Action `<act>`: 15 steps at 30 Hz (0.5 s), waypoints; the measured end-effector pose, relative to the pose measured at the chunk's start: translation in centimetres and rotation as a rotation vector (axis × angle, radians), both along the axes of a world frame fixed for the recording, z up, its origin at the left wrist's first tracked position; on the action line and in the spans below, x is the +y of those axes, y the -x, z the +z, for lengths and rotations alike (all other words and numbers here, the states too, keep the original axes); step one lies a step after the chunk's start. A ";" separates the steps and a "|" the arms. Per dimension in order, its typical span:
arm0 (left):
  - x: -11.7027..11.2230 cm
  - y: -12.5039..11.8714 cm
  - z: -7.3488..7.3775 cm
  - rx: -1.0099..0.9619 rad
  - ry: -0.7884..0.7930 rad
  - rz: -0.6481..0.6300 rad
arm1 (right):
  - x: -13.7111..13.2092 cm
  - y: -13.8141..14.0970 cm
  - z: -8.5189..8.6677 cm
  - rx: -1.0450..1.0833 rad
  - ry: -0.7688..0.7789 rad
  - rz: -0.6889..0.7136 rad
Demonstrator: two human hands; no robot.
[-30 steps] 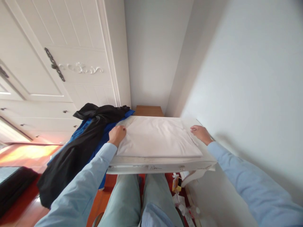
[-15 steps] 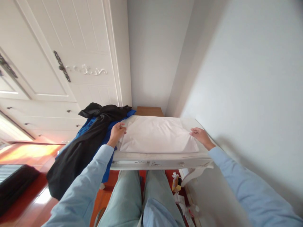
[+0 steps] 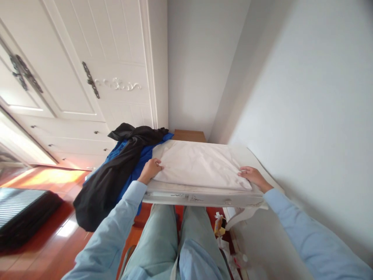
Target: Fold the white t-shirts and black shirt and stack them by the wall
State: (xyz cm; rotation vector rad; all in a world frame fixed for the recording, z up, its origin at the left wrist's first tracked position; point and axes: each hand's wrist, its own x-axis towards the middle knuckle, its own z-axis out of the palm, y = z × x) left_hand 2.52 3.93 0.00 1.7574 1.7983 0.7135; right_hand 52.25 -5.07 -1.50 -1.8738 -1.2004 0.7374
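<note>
A folded white cloth point(image 3: 201, 163), lightly wrinkled, lies flat across the top of a white table point(image 3: 262, 165); its exact kind is not clear. My left hand point(image 3: 151, 170) is closed at the cloth's left edge, thumb and fingers pinching it. At the right edge, my right hand point(image 3: 254, 177) has its fingertips closed on the fabric. Beside my left hand, a black garment point(image 3: 122, 171) and blue fabric point(image 3: 145, 155) drape over the table's left end.
A white wardrobe point(image 3: 122, 46) rises behind on the left, and a grey wall point(image 3: 314, 97) runs along the right. A brown box point(image 3: 190, 135) stands behind the table. On the wooden floor at left sits a dark, ridged object point(image 3: 26, 210). Small wrapped items point(image 3: 219, 225) lie below the table.
The view has turned slightly left. Both my hands have shifted a little toward the table's near edge, staying at the cloth's two sides. The cloth lies slightly more slanted.
</note>
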 end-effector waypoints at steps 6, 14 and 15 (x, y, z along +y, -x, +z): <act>-2.8 2.2 -2.5 -0.438 -0.162 -0.058 | -1.9 0.6 -0.8 0.143 -0.333 -0.082; -3.1 0.6 -1.5 0.085 -0.024 0.069 | -3.1 0.1 -2.8 0.112 -0.232 -0.123; -2.5 0.1 -1.0 0.153 0.006 0.081 | -2.6 0.0 -2.6 0.093 -0.188 -0.117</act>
